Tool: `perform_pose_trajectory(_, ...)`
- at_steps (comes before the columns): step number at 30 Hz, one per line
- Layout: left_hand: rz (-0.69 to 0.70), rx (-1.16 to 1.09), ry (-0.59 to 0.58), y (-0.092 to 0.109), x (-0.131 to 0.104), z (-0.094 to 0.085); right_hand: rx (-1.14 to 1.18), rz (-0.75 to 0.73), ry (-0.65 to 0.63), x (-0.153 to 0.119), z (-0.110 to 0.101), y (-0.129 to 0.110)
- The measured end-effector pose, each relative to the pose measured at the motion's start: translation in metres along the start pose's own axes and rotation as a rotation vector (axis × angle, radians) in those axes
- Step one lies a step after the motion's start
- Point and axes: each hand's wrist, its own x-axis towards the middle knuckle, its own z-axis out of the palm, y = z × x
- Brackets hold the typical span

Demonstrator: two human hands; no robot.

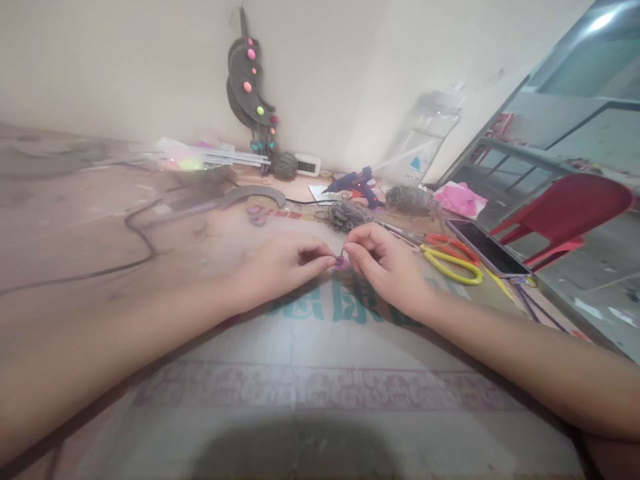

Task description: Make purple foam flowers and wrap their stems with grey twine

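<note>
Over the middle of the table, my left hand [295, 263] pinches a small purple piece [341, 263] between thumb and forefinger. My right hand [383, 257] meets it there, its thumb and forefinger closed on what looks like a thin dark strand running to that piece. The piece is blurred and partly covered by fingertips. Just behind my right hand lies a loose heap of grey yarn [345, 216]. Scissors with yellow and orange handles [453, 263] rest to the right of that hand.
A blue glue gun [356, 185], a clear water bottle [425, 140] and a phone [487, 248] are at the back and right. A grey moon-shaped hanging [245, 83] with pompoms is on the wall. A dark cord [145, 243] crosses the left side. A red chair [575, 210] stands beyond.
</note>
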Motion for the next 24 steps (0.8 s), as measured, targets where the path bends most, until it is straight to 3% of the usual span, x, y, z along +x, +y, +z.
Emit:
perform_pose_trajectory(4, -0.029, -0.051, 0.02, -0.0001, 0.0003, 0.0016, 0.173, 0.114, -0.044, -0.0004, 0.0029, -0.0014)
perform_pose_trajectory(14, -0.051, -0.118, 0.002, 0.0002, -0.0005, 0.0003, 0.147, 0.13, -0.042, -0.0014, 0.0036, -0.0024)
perform_pose_trajectory(19, -0.07, -0.126, 0.011, 0.0006, 0.0, -0.0005, 0.098, 0.108, -0.039, -0.0019, 0.0036, -0.0033)
perform_pose_trajectory(24, -0.096, -0.136, -0.008, -0.001, 0.0013, -0.0002, -0.097, -0.021, 0.0, -0.0014, 0.002, -0.0062)
